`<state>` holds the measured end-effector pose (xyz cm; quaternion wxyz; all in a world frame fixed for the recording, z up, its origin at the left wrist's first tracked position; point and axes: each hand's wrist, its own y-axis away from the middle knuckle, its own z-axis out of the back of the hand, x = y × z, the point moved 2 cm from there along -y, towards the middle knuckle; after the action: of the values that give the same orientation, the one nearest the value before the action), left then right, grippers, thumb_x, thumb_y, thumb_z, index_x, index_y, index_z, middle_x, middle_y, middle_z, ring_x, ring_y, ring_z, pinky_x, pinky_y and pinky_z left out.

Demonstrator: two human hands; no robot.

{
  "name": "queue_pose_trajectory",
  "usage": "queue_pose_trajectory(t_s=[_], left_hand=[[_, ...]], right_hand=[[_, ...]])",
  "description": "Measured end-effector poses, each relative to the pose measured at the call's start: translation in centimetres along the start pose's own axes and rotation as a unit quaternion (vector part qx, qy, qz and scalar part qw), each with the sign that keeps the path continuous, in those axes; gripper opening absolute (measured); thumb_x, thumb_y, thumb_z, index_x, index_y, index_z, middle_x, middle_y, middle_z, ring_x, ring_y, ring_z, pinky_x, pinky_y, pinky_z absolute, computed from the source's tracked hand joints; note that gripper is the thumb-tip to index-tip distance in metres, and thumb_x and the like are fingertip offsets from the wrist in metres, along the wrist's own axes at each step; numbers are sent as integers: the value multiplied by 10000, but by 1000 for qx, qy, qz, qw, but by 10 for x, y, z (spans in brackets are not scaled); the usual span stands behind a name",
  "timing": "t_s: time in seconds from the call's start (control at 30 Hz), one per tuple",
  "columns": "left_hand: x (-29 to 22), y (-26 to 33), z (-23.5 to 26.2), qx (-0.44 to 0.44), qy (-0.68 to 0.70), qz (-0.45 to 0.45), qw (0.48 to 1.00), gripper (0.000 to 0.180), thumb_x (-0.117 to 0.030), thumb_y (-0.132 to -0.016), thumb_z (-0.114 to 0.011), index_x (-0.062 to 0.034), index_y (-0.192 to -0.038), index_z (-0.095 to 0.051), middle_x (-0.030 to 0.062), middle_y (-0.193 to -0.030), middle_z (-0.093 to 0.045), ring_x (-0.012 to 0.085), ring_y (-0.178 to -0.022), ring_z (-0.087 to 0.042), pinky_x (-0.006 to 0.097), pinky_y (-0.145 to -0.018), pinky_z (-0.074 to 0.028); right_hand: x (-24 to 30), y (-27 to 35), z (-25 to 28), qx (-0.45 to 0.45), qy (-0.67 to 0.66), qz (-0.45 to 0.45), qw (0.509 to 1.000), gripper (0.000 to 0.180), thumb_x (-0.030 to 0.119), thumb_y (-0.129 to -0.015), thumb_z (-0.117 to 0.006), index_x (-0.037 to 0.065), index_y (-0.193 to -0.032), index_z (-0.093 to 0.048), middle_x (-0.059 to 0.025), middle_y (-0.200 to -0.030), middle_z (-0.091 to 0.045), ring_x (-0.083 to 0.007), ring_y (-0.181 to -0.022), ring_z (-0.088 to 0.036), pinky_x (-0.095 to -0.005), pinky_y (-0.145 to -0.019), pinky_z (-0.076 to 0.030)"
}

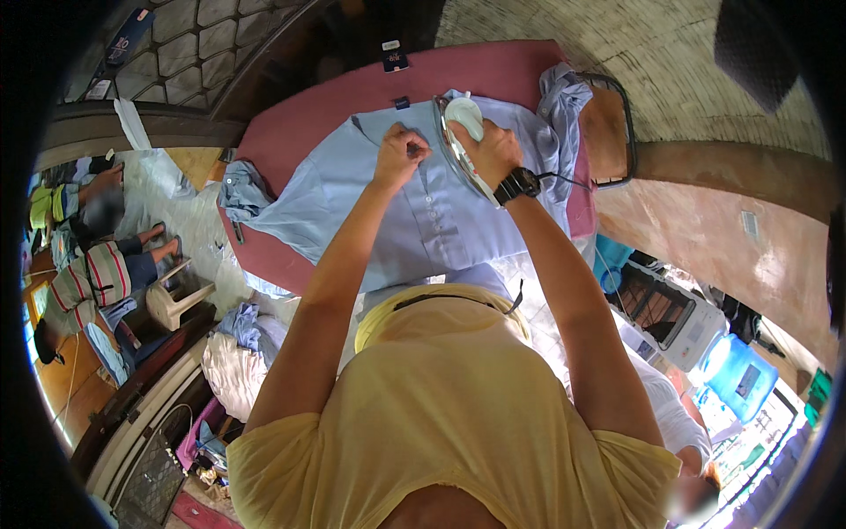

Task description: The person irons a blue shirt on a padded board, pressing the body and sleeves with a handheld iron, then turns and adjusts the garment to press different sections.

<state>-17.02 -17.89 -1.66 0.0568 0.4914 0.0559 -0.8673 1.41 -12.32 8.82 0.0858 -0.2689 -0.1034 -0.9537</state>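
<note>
A light blue long-sleeved shirt (397,225) lies spread over a maroon padded ironing board (502,70), its buttoned front facing up. My right hand (495,157) is closed around the handle of a white clothes iron (463,113), which rests on the shirt to the right of the buttons. My left hand (403,157) is just left of the button strip, near the collar, with its fingers curled together. Whatever may be between those fingers is hidden. One sleeve lies bunched at the board's left edge, the other at its right.
A wire rack (630,132) adjoins the board's right end. Metal lattice (203,53) stands at the far left. People sit on the left near a beige plastic chair (172,295) and piled clothes (233,361). Behind on the right are another person and a blue water jug (745,379).
</note>
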Motion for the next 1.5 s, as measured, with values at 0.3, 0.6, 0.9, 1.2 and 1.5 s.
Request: queue_pose_trajectory(t_s=[0.3, 0.6, 0.9, 1.2, 1.5], left_hand=[[4, 0, 1, 10, 1, 24, 1000, 138, -51, -707, -807, -40, -810, -716, 62, -830, -543, 176, -736, -590, 302, -691, -516], [-7, 0, 4, 12, -3, 10, 1000, 83, -8, -716, -756, -49, -778, -718, 63, -820, -553, 179, -717, -588, 305, -678, -512], [-10, 1, 6, 10, -6, 12, 1000, 111, -52, -720, -774, -37, -787, -687, 78, -810, -562, 216, -742, -618, 331, -675, -513], [-4, -2, 9, 23, -137, -111, 984, 73, -88, -814, -682, -39, -830, -631, 127, -871, -611, 296, -775, -629, 392, -697, -516], [-2, 17, 56, -93, -47, -51, 993, 129, 43, -827, -639, -33, -930, -642, 100, -892, -632, 260, -768, -635, 354, -661, -542]], right_hand=[[-29, 64, -15, -93, -40, 6, 995, 552, 567, -855, -659, 16, -875, -695, -211, -695, -668, -406, -688, -672, -475, -629, -537], [-35, 78, -19, -93, -37, -34, 994, 615, 621, -837, -637, 10, -888, -682, -246, -767, -677, -435, -752, -672, -505, -657, -542], [-43, 79, -15, -39, -72, -42, 996, 606, 632, -827, -642, 53, -996, -701, -230, -823, -696, -430, -785, -677, -495, -679, -551], [-36, 57, 16, 87, -42, 95, 991, 597, 611, -816, -652, 33, -944, -729, -217, -797, -701, -383, -806, -694, -474, -732, -553], [-10, 40, 1, 112, 18, 158, 981, 638, 684, -792, -614, 98, -1013, -734, -173, -850, -720, -364, -814, -701, -472, -746, -561]])
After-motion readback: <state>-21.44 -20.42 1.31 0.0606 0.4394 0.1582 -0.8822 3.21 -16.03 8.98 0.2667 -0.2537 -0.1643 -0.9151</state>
